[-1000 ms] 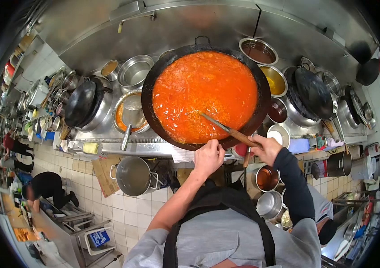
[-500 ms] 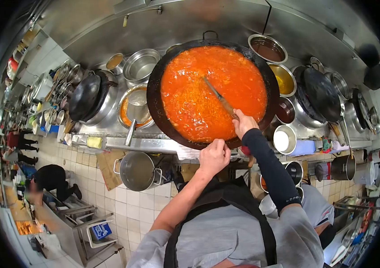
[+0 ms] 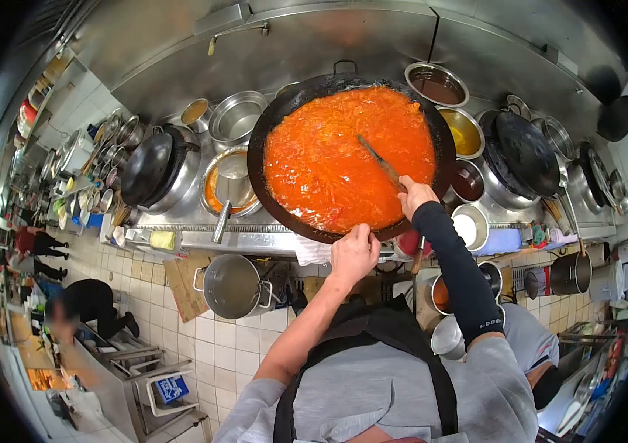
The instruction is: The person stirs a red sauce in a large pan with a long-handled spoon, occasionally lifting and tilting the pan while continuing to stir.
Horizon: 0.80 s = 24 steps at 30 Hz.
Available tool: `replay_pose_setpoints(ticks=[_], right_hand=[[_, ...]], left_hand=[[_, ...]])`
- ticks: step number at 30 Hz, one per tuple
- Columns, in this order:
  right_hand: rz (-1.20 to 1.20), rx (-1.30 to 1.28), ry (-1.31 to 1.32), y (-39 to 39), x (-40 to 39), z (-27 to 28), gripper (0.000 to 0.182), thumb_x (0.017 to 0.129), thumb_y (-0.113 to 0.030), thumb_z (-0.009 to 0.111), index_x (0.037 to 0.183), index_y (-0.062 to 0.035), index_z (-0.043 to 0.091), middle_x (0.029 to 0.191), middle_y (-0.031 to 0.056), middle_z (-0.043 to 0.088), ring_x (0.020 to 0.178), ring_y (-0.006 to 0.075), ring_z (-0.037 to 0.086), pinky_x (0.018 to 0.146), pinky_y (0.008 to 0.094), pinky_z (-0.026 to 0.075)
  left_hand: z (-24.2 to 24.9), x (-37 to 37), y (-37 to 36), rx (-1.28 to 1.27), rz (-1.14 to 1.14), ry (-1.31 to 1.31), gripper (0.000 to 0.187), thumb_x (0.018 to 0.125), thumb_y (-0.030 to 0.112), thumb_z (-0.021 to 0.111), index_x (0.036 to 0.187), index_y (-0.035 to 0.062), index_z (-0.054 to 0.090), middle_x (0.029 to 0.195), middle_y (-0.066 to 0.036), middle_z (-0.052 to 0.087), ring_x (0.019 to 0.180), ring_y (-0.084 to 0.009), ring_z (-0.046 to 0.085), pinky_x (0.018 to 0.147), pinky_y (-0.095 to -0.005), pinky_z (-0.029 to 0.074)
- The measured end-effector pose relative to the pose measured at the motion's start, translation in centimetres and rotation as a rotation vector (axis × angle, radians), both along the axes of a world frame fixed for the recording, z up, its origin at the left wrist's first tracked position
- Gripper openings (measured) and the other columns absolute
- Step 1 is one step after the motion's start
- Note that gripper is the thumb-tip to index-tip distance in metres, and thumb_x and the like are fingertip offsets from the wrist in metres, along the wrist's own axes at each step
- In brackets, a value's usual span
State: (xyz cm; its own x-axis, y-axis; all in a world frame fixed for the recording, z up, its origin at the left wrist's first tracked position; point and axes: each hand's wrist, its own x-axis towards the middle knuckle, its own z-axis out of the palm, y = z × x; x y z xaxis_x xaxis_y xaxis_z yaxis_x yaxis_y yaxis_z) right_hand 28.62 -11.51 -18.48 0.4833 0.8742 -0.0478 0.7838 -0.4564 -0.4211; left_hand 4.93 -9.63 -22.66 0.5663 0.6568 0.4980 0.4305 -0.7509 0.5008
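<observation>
A large black wok (image 3: 256, 159) full of orange-red sauce (image 3: 329, 170) with small bits in it stands on the stove before me. My right hand (image 3: 419, 198), above a dark sleeve, is closed around the wooden handle of a long cooking utensil (image 3: 380, 158). Its metal shaft slants into the sauce and the head is hidden beneath the surface. At the wok's near rim my left hand (image 3: 355, 252) is closed, fingertips pinching the edge. A white cloth (image 3: 312, 251) hangs just left of that hand.
Left of the wok, a strainer (image 3: 233, 192) lies over a pan, near metal bowls (image 3: 236, 118). Bowls of dark sauce (image 3: 438, 83) and yellow liquid (image 3: 461, 133) stand right. Smaller woks (image 3: 524, 155) flank both sides. A stockpot (image 3: 233, 286) is below left; a person (image 3: 92, 303) bends farther left.
My right hand has moved right and slightly up, drawing the utensil through the sauce. The sauce surface has shifted, baring more of the wok's upper-left wall. My left hand stays at the rim.
</observation>
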Motion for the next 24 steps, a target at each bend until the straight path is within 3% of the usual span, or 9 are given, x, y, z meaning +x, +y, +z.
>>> replay_pose_setpoints(ticks=[3,14,15,24], right_hand=[[0.060,0.067,-0.004,-2.5,-0.4,0.0,0.039,0.100,-0.015,0.076,0.137,-0.0065,0.066,0.104,0.0318,0.077,0.101,0.0529,0.075,0.090,0.0578,0.061],[0.237,0.078,0.135,-13.9,-2.4,5.2,0.038,0.099,-0.014,0.074,0.135,-0.0039,0.067,0.096,0.0321,0.076,0.093,0.0533,0.074,0.082,0.0593,0.060],[0.261,0.047,0.121,-14.8,-2.3,5.7,0.042,0.100,-0.012,0.074,0.139,-0.0023,0.066,0.098,0.0309,0.076,0.093,0.0519,0.075,0.081,0.0546,0.060],[0.284,-0.069,0.086,-20.1,-0.3,15.4,0.040,0.096,-0.013,0.079,0.133,-0.0013,0.074,0.100,0.0290,0.078,0.094,0.0495,0.076,0.084,0.0516,0.061]], left_hand=[[0.1,0.0,-0.1,-0.016,-0.005,0.006,0.018,0.097,0.016,0.072,0.095,0.0051,0.057,0.080,-0.018,0.070,0.066,-0.0410,0.073,0.059,-0.0539,0.060],[0.3,-0.3,-0.2,-0.084,-0.037,0.036,0.018,0.100,0.017,0.070,0.097,0.0046,0.057,0.084,-0.022,0.074,0.069,-0.0444,0.075,0.061,-0.0564,0.061],[0.4,-0.3,-0.2,-0.090,-0.038,0.039,0.019,0.100,0.017,0.070,0.098,0.0045,0.057,0.085,-0.023,0.075,0.069,-0.0449,0.075,0.062,-0.0566,0.061],[0.6,-0.5,-0.2,-0.147,-0.031,0.078,0.021,0.101,0.020,0.072,0.099,0.0048,0.058,0.085,-0.021,0.075,0.073,-0.0466,0.074,0.065,-0.0575,0.060]])
